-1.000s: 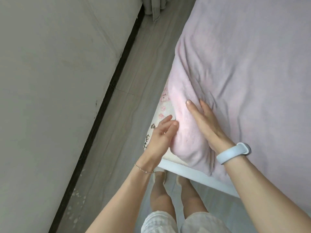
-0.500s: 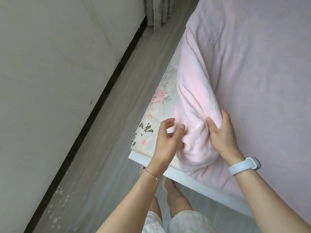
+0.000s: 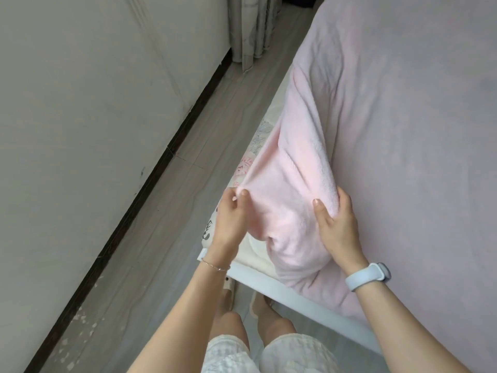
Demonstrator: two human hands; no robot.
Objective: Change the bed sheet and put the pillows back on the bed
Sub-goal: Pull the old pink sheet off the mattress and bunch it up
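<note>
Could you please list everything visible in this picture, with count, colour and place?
fleecy pink bed sheet: one, pale pink, spread over the bed, its near-left corner lifted
flower-printed cream mattress: one, cream with pink and grey print, bared at the bed's left edge
white bed frame rail: one, white, along the bed's near edge
grey plank floor: one, grey, between wall and bed
plain wall: one, off-white with a dark skirting, left
pleated curtain: one, grey, far corner
left hand: pinches the sheet's corner; thin bracelet on the wrist
right hand: grips a fold of sheet; pale blue wristband
legs and feet: two, below the rail
</note>
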